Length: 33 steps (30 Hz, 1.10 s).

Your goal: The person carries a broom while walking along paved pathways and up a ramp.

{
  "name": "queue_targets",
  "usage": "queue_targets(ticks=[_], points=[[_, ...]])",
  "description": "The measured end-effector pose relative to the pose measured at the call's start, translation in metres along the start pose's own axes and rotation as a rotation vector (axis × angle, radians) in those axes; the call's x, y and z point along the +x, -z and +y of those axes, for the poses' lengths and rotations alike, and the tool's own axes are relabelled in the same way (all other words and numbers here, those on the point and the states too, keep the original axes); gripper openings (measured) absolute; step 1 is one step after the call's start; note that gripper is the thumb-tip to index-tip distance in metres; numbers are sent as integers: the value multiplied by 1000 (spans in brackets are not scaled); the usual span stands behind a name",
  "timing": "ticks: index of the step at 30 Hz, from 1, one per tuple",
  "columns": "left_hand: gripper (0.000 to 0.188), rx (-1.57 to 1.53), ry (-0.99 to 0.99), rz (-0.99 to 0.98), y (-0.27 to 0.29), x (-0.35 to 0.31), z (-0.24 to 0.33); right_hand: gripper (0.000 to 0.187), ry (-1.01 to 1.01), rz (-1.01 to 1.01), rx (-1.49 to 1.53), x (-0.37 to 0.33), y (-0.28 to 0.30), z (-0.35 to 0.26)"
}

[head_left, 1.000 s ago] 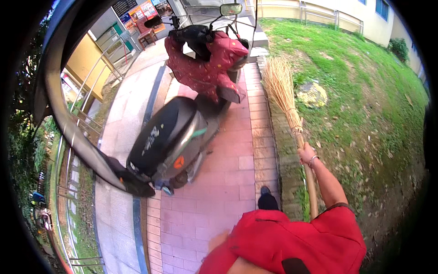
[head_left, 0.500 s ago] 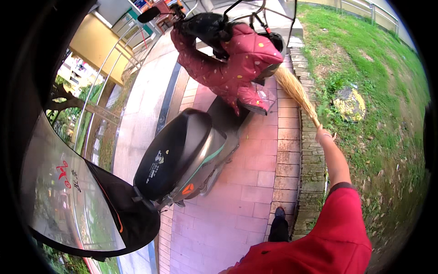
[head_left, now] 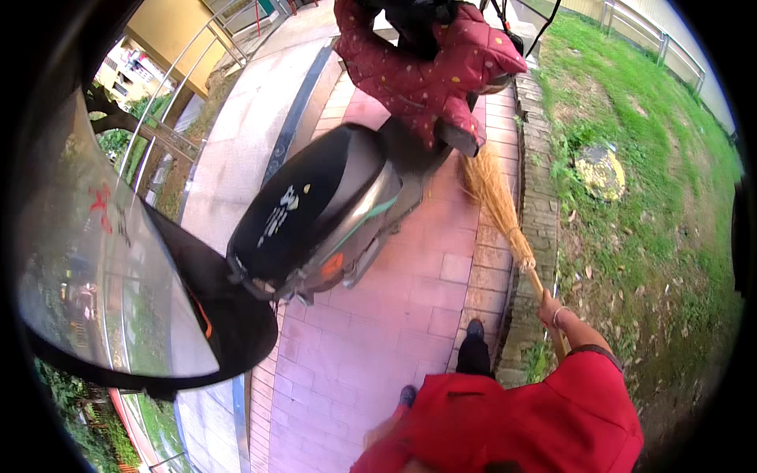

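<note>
My right hand (head_left: 550,308) is wrapped round the wooden handle of a straw broom (head_left: 495,197), and a band circles that wrist. The broom slants away to the far left, its bristles spread low over the paving bricks beside the scooter's front. Part of the handle runs back behind my forearm. My left hand (head_left: 382,430) shows only as a blurred patch of skin beside my red shirt, its fingers indistinct. Just left of the broom stands a parked scooter (head_left: 307,205) with a dark seat and a dotted maroon wind cover (head_left: 410,79) over its front.
A low brick edging (head_left: 538,158) separates the pink paving (head_left: 371,347) from the grass (head_left: 654,260) on the right. A round yellowish cover (head_left: 600,172) lies in the grass. A clear windshield with a black border (head_left: 236,339) fills the left. Beyond stand metal railings (head_left: 177,79).
My right hand has come nearer to me, drawing the broom back. Its bristles now lie closer to me, and the scooter sits higher in view. My left side has come into view.
</note>
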<state>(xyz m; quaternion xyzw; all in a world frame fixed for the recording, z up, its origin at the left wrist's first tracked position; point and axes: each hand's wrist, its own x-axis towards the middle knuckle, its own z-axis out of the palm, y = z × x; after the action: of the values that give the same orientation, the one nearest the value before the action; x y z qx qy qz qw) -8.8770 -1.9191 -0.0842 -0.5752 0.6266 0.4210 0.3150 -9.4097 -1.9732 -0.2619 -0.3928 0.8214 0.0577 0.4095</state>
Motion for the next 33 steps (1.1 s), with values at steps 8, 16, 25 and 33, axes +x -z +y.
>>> queue_targets(ticks=[8,16,25,33], points=[[35,-79,-397,353,-50,-69,-130,67,-2,-214,5,-294,-168,4],[26,-59,-622,455,-118,-111,-209,76,154,-244,-114,-501,-308,-6],[33,51,-709,559,-187,-173,-264,78,111,-258,18,-626,-376,2],[20,218,-704,540,-296,-223,-348,80,106,-243,250,-689,-430,28]])
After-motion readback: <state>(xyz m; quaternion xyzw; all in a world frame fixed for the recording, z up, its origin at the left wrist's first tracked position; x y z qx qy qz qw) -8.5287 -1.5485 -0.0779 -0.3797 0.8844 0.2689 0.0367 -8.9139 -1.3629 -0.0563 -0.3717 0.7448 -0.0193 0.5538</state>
